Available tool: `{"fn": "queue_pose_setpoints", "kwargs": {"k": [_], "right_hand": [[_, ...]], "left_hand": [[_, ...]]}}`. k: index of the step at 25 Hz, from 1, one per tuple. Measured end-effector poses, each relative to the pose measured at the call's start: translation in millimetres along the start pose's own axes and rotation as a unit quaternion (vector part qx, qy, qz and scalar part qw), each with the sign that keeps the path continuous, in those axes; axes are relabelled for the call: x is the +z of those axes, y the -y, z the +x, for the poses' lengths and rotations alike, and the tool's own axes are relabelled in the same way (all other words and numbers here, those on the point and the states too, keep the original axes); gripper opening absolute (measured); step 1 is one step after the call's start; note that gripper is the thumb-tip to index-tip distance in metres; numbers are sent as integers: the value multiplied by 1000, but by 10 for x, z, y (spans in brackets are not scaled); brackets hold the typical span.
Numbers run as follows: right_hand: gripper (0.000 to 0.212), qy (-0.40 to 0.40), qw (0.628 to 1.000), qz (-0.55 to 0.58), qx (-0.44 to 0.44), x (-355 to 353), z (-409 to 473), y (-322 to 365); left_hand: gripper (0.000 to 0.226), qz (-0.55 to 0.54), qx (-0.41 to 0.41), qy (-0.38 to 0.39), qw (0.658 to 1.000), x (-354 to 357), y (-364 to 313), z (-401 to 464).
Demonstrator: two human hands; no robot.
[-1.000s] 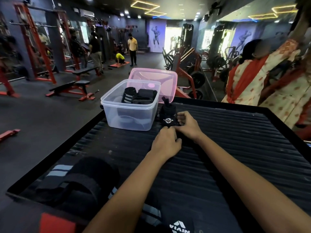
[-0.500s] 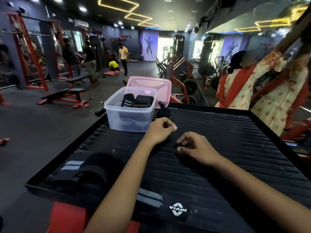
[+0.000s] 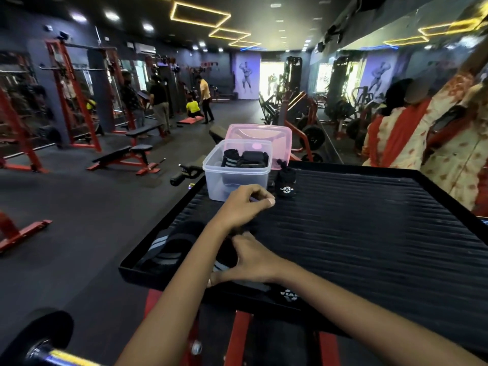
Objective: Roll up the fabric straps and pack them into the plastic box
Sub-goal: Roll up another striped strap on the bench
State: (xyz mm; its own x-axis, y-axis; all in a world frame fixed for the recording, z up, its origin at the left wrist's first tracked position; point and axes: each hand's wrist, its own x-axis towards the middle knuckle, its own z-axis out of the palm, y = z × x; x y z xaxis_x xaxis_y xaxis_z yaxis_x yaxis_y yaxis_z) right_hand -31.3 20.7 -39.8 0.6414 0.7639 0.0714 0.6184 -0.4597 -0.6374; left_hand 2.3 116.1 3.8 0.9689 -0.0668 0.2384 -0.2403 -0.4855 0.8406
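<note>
Just then both hands left the rolled strap [image 3: 285,182] standing unpacked beside the plastic box [image 3: 237,178]. Right hand [image 3: 253,260] reached back, fingers spread on a loose strap [image 3: 169,249]; left hand [image 3: 244,204] hovered, fingers loosely curled, empty, so another roll seemed next.

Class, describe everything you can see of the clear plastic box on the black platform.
The plastic box is rectangular, clear and slightly milky, with a thickened rim. It stands upright and open at the platform's far left corner. Rolled straps, black, one with grey stripes, lie inside. Its pink lid stands behind it. Neither hand touches it.
</note>
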Motion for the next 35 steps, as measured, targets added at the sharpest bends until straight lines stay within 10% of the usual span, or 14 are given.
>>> {"fn": "queue_pose_setpoints", "kwargs": {"k": [8,12,17,24,35], "right_hand": [[94,-31,999,-8,44,-183,33,-292],[69,-52,995,71,41,-899,-319,-806],[54,-119,987,58,87,-1520,-638,-1508],[44,-419,873,-7,249,-1908,-986,-2175],[13,-389,783,-286,393,-1993,-999,-1867]], "left_hand": [[11,46,8,-1,999,60,75,29],[38,161,-33,74,984,317,7,196],[37,56,-92,194,975,663,-97,581],[66,-27,-100,299,949,1068,-21,782],[26,-149,-163,192,956,1193,-168,678]]}}
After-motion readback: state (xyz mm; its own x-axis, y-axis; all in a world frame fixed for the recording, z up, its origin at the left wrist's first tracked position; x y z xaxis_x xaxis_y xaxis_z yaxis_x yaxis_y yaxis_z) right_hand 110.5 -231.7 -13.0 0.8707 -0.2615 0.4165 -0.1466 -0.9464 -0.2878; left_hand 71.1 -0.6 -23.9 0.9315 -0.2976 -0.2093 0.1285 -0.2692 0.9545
